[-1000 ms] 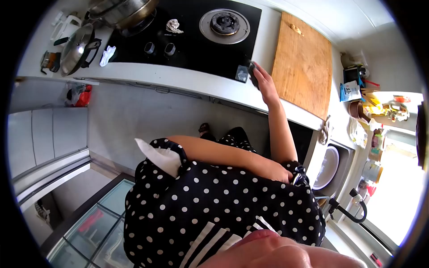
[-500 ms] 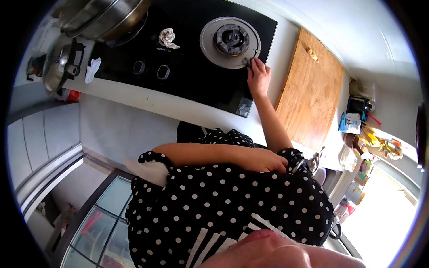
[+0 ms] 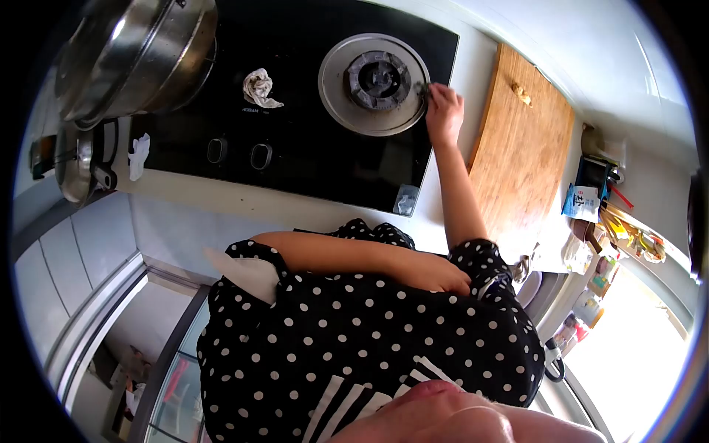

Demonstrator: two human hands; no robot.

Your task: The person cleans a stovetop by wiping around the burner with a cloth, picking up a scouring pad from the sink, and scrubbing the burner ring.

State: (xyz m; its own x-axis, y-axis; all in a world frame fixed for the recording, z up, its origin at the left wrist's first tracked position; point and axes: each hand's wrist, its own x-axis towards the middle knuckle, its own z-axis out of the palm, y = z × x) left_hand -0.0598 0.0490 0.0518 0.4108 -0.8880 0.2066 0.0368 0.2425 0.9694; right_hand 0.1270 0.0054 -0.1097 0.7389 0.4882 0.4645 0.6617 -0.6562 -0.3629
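My right hand (image 3: 445, 114) reaches over the black gas hob (image 3: 310, 159), fingers pinched on a small dark scouring pad (image 3: 422, 89). The pad is mostly hidden and its exact kind is unclear. It touches the right rim of the round metal burner plate (image 3: 336, 111), around the grey burner head (image 3: 379, 80). My left hand (image 3: 441, 276) lies across my front, fingers curled in against the right sleeve (image 3: 476, 260); whatever is inside them is hidden. A crumpled, stained cloth or paper (image 3: 260, 88) lies on the hob left of the plate.
A large steel steamer pot (image 3: 140, 63) stands on the left burner, a lidded pan (image 3: 76, 166) beside it. White tissue (image 3: 138, 156) lies at the hob's left edge. To the right is a wooden board (image 3: 524, 140) with a small brownish piece (image 3: 521, 94) on it.
My right hand has moved up along the burner plate's right rim with the scouring pad. The view has shifted slightly. My left hand stays folded across my front.
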